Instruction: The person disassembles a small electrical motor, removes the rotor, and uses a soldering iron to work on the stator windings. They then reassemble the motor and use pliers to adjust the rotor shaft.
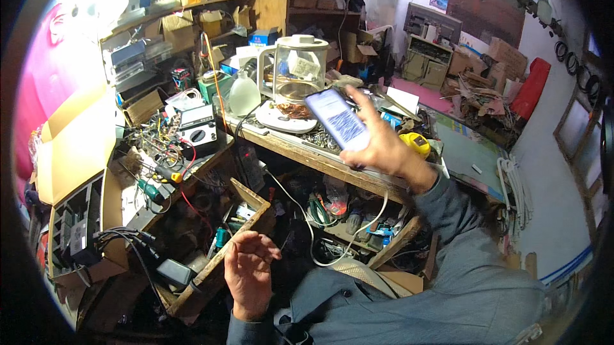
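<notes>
Gripping a smartphone (337, 118) with a lit screen, the right hand (384, 147) was raised above the front edge of a cluttered wooden workbench (332, 164), thumb and fingers wrapped round the phone's lower end so that it tilted up toward the person, just in front of a clear glass electric kettle (295, 73) on its white base. The left hand (248, 271) held nothing, fingers loosely curled and half open, hovering low beside an open wooden drawer (225, 257) full of small tools. A multimeter (198, 129) sat among tangled wires further left on the bench.
</notes>
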The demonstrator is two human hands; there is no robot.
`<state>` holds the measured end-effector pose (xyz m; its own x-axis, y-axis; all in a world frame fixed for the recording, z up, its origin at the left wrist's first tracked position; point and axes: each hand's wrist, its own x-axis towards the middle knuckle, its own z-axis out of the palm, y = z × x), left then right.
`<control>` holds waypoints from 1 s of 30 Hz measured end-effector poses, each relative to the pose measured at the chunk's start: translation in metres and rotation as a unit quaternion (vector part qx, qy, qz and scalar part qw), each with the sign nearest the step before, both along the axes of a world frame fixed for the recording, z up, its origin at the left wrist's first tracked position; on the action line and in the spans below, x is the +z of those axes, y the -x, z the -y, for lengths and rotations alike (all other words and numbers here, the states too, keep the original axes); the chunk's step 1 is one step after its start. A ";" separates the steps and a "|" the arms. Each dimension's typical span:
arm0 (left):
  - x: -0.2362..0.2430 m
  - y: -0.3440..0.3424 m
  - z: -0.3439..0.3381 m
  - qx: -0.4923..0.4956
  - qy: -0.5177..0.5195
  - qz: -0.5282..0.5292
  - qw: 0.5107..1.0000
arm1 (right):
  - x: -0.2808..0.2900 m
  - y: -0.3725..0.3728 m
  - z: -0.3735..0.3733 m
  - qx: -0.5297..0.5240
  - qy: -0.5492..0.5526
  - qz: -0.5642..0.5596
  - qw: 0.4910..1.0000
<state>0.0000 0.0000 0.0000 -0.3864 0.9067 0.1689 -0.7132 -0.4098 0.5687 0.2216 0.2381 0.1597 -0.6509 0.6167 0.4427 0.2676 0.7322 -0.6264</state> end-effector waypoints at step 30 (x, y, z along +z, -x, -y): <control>-0.011 0.012 0.059 -0.086 0.026 -0.041 0.995 | 0.038 -0.111 -0.173 -0.184 -0.023 0.266 0.946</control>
